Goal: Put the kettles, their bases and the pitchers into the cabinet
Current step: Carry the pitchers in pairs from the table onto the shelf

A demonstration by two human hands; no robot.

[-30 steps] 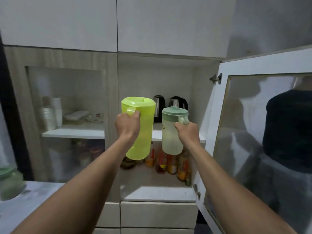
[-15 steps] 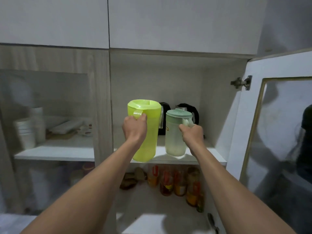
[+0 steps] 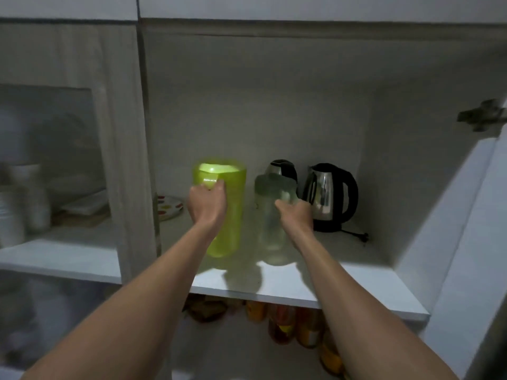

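My left hand (image 3: 207, 205) is clenched on the handle of the lime-green pitcher (image 3: 226, 212), my right hand (image 3: 296, 216) on the handle of the pale green pitcher (image 3: 271, 215). Both pitchers are inside the cabinet, at the shelf (image 3: 301, 289); the picture is blurred, so I think they touch it. Two kettles (image 3: 329, 196) stand just behind. I should lower both flat, stay clear of the kettles, and release only when they stand steady.
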